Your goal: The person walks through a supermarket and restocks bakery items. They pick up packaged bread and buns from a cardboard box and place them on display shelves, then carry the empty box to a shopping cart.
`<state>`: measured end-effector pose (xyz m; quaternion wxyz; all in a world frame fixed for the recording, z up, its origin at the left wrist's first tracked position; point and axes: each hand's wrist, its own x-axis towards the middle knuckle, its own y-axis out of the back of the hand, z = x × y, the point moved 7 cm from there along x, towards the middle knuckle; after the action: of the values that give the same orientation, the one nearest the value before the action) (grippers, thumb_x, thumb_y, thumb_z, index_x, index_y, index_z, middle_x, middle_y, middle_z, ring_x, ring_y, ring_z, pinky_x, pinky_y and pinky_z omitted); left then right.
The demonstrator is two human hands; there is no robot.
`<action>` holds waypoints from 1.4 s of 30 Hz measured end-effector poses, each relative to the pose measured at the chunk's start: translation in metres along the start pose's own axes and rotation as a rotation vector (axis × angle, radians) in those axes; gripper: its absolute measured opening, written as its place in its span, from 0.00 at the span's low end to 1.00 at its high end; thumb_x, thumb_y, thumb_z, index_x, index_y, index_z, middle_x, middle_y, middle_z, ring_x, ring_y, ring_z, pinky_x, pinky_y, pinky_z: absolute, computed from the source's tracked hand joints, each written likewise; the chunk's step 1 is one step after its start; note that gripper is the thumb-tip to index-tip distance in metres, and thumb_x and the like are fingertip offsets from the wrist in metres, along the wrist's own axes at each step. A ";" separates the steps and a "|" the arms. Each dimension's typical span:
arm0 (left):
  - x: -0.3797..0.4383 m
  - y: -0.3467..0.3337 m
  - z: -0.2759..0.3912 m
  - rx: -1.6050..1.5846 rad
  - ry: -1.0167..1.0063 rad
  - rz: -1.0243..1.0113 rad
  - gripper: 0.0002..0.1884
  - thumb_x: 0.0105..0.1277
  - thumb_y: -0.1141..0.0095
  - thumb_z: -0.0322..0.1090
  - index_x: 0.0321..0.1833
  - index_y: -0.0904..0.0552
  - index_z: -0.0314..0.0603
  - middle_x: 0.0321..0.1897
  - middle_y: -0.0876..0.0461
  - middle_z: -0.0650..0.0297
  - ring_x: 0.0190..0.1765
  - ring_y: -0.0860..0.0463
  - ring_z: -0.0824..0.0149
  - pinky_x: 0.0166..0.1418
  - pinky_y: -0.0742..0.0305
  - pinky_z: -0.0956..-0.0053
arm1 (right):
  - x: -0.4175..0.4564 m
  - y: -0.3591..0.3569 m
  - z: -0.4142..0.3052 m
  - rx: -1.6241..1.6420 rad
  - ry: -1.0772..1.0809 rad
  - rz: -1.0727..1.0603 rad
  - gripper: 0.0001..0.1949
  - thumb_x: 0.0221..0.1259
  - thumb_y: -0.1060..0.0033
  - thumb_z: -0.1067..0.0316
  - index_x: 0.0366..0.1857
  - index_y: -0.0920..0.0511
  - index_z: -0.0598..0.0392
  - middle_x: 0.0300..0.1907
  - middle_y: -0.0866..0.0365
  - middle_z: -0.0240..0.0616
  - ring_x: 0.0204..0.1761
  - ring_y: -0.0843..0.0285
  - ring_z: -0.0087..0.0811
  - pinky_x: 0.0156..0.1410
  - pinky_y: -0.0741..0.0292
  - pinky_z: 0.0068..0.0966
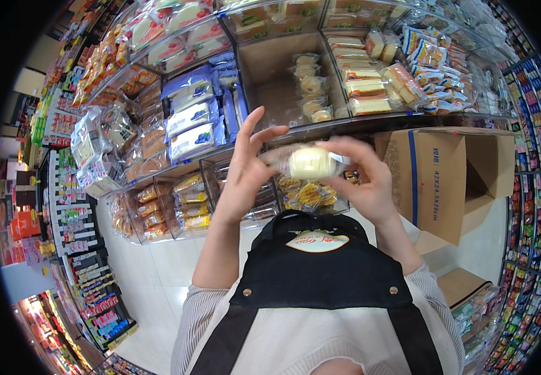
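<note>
Between my two hands, in front of the black apron, is a pale, rounded pastry in a clear wrapper (311, 162), blurred by motion. The fingers and thumb of my right hand (366, 176) pinch the wrapper's right end. My left hand (249, 168) has its thumb at the wrapper's left end, with its fingers spread upward; whether it grips the film is not clear. Beyond my hands, a display compartment (268, 70) holds a column of small round wrapped pastries (311, 85) along its right side.
Blue-and-white packs (193, 122) fill the compartment at left, wrapped sandwich-like cakes (366, 86) the one at right. An open cardboard box (434, 187) stands right of my right hand. Lower bins hold yellow waffle-like snacks (315, 194) and yellow packs (193, 204). Tall stocked shelves (537, 187) line the right.
</note>
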<state>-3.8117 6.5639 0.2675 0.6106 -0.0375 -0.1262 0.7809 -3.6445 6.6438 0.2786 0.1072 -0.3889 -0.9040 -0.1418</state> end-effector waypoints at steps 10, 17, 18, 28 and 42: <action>0.073 0.007 -0.048 0.118 0.544 -0.335 0.24 0.58 0.29 0.32 0.57 0.23 0.37 0.39 0.15 0.61 0.39 0.16 0.72 0.44 0.21 0.79 | -0.009 0.033 -0.005 -0.407 0.182 0.166 0.20 0.51 0.35 0.81 0.50 0.17 0.52 0.61 0.22 0.40 0.63 0.27 0.44 0.67 0.29 0.37; 0.204 0.077 -0.147 0.788 0.114 -0.162 0.21 0.51 0.25 0.27 0.45 0.24 0.38 0.34 0.19 0.64 0.37 0.20 0.72 0.40 0.23 0.77 | -0.094 0.147 -0.067 -0.286 0.151 0.511 0.15 0.60 0.40 0.82 0.51 0.21 0.66 0.49 0.17 0.48 0.48 0.18 0.34 0.54 0.22 0.27; 0.213 0.073 -0.161 0.860 0.112 -0.190 0.22 0.49 0.24 0.27 0.43 0.24 0.38 0.32 0.20 0.66 0.34 0.21 0.72 0.38 0.24 0.75 | -0.113 0.172 -0.078 -0.305 0.183 0.611 0.14 0.62 0.41 0.81 0.51 0.21 0.67 0.49 0.17 0.48 0.48 0.18 0.33 0.53 0.22 0.26; 0.235 0.083 -0.219 0.867 0.199 -0.155 0.26 0.51 0.25 0.28 0.51 0.25 0.32 0.43 0.19 0.58 0.43 0.18 0.69 0.48 0.21 0.75 | -0.173 0.369 0.048 -0.634 -0.654 0.527 0.17 0.66 0.40 0.68 0.56 0.23 0.60 0.49 0.15 0.40 0.48 0.18 0.29 0.57 0.23 0.26; 0.193 0.046 -0.115 0.974 -0.003 0.087 0.23 0.65 0.34 0.29 0.61 0.26 0.33 0.57 0.23 0.55 0.50 0.19 0.68 0.54 0.22 0.76 | -0.133 0.313 0.230 -0.474 -0.753 -0.316 0.43 0.35 0.19 0.67 0.66 0.30 0.52 0.53 0.18 0.45 0.55 0.19 0.41 0.59 0.23 0.34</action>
<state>-3.8795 6.7571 0.1636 0.5238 0.2485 0.2545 0.7740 -3.3444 6.8380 0.0770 -0.3429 -0.2849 -0.8706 -0.2081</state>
